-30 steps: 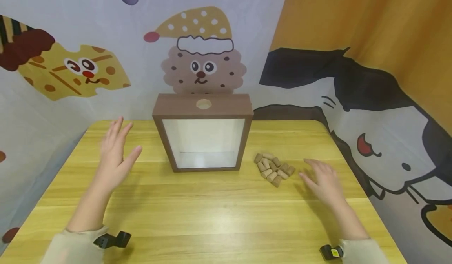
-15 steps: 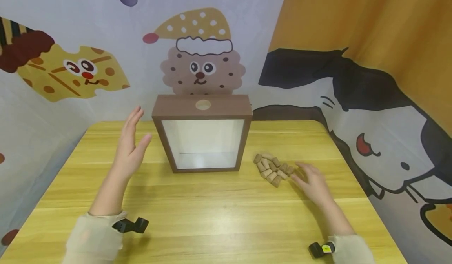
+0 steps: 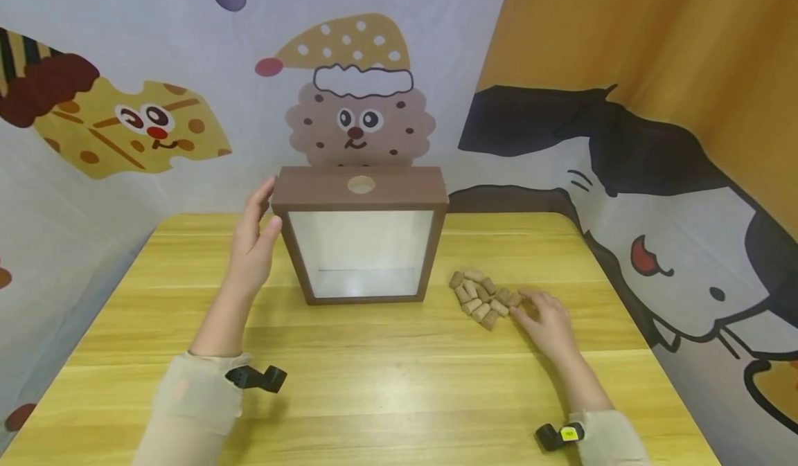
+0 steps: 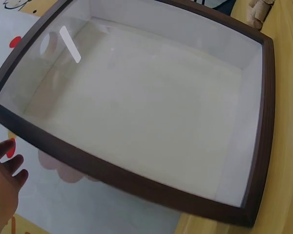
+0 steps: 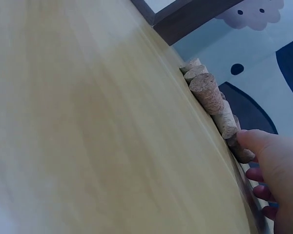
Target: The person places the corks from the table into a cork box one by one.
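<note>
A brown-framed box (image 3: 360, 192) with a clear front and a round hole in its top stands upright on the wooden table. At its upper left corner is my left hand (image 3: 249, 251), thumb and fingers apart; whether it touches the frame (image 4: 112, 178) I cannot tell. To the right of the box lies a cluster of several corks (image 3: 476, 296). My right hand (image 3: 548, 324) is at the cluster's right end, thumb and forefinger on either side of an outer cork (image 5: 241, 152), pinching it. The thumb partly covers that cork in the right wrist view.
The wooden table (image 3: 386, 383) has a far edge close behind the box. A cartoon-printed cloth (image 3: 249, 106) hangs behind and along the sides. A small black device (image 3: 255, 378) is strapped at each wrist.
My left hand has moved right, up to the box's left side. My right hand has moved left from beside the corks onto the outermost one. Box and corks stay in place.
</note>
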`<state>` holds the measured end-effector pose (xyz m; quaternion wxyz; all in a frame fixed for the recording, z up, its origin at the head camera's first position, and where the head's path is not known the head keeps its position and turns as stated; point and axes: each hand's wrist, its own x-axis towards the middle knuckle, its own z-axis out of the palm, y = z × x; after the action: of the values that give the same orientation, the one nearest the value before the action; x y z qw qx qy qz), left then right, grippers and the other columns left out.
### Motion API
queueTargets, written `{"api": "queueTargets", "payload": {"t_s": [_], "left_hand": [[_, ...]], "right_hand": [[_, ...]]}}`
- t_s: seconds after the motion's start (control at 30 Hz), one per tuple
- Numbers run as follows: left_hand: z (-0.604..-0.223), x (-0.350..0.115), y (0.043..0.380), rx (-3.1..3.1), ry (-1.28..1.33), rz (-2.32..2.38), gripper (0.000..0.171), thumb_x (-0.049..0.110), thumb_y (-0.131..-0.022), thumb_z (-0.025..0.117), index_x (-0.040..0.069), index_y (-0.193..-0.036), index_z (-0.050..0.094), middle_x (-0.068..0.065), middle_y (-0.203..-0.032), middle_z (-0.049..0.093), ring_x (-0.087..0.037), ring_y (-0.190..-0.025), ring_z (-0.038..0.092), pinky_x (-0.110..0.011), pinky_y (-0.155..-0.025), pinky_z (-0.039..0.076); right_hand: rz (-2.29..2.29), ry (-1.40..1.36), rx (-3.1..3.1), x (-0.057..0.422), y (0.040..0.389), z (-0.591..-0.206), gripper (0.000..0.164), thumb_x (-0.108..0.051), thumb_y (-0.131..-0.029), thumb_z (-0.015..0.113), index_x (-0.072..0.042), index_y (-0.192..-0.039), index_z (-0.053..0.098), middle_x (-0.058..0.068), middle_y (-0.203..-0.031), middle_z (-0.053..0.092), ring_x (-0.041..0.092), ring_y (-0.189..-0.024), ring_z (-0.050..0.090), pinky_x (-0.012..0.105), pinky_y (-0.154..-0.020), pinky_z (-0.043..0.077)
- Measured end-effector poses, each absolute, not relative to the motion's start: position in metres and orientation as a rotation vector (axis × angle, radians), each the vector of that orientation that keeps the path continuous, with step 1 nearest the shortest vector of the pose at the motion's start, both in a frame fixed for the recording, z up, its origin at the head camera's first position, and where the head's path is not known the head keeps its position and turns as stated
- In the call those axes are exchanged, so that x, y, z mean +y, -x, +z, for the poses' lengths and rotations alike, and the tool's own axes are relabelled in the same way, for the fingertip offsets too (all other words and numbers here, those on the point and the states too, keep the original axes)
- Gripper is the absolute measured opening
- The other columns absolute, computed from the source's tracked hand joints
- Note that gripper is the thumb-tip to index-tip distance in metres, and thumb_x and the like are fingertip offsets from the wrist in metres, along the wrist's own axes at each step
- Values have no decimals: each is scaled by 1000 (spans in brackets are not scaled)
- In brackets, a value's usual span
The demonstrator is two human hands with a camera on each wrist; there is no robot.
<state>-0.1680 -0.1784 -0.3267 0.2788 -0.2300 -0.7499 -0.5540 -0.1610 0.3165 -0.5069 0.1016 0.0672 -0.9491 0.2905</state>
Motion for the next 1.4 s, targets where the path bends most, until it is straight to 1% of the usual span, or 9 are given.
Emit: {"api": "queueTargets", "payload": {"t_s": [0.2, 0.4, 0.5, 0.63, 0.77, 1.0, 1.17, 1.3, 1.4], "left_hand": [[-330, -174, 176, -1969, 549, -1615, 68, 42, -100, 44, -7, -145, 29, -21, -150, 28, -28, -140, 21, -38, -112, 13], [-345, -177, 201, -1923, 527, -1675, 64, 47, -99, 43, 5, -146, 36, -11, -150, 32, -21, -140, 21, -38, -112, 12], [-348, -177, 208, -1888, 516, -1694, 61, 47, -98, 43, 7, -144, 40, -9, -148, 35, -20, -139, 23, -38, -111, 14], [-350, -173, 213, -1814, 491, -1714, 61, 46, -96, 46, 5, -140, 45, -12, -145, 39, -21, -138, 26, -39, -111, 14], [-351, -169, 216, -1754, 444, -1772, 66, 52, -91, 52, 5, -137, 48, -11, -143, 42, -21, -137, 26, -39, -110, 12], [-353, -165, 219, -1731, 371, -1770, 84, 67, -83, 54, 3, -136, 49, -14, -143, 42, -21, -137, 27, -39, -110, 12], [-354, -164, 220, -1715, 360, -1762, 87, 70, -81, 53, 2, -135, 48, -15, -143, 42, -21, -136, 28, -40, -110, 12], [-355, -164, 222, -1691, 385, -1779, 83, 67, -82, 55, 2, -133, 49, -14, -141, 44, -21, -136, 29, -39, -110, 13], [-355, -165, 222, -1672, 402, -1803, 78, 64, -82, 57, 4, -132, 51, -13, -140, 45, -22, -135, 29, -39, -109, 13]], "right_hand": [[855, -200, -2769, 315, 162, -510, 47, -35, -93, 62, 1, -123, 58, 21, -115, 58, 42, -109, 47, 61, -92, 26], [881, -209, -2726, 316, 164, -514, 43, -30, -90, 68, 3, -117, 60, 19, -108, 61, 40, -103, 50, 62, -92, 27], [906, -201, -2714, 317, 165, -515, 43, -29, -89, 69, 3, -116, 61, 18, -105, 63, 37, -96, 55, 57, -88, 37], [970, -184, -2710, 316, 165, -513, 44, -30, -89, 69, 2, -118, 60, 15, -105, 64, 32, -92, 59, 50, -78, 48], [1053, -161, -2683, 313, 163, -509, 42, -27, -89, 70, -1, -120, 59, 13, -104, 64, 28, -91, 60, 44, -77, 49], [1095, -110, -2614, 305, 158, -499, 41, -17, -84, 75, -4, -119, 59, 8, -97, 64, 20, -83, 58, 21, -69, 47], [1141, -121, -2542, 295, 155, -485, 39, -11, -82, 76, -4, -117, 60, 5, -87, 62, 14, -77, 54, 18, -66, 44], [1246, -123, -2477, 285, 151, -472, 38, -6, -81, 76, -4, -116, 60, 6, -84, 62, 11, -76, 53, 18, -69, 41], [1316, -158, -2413, 278, 148, -460, 38, -1, -80, 75, -4, -115, 60, 6, -83, 62, 12, -75, 53, 18, -70, 41]]}}
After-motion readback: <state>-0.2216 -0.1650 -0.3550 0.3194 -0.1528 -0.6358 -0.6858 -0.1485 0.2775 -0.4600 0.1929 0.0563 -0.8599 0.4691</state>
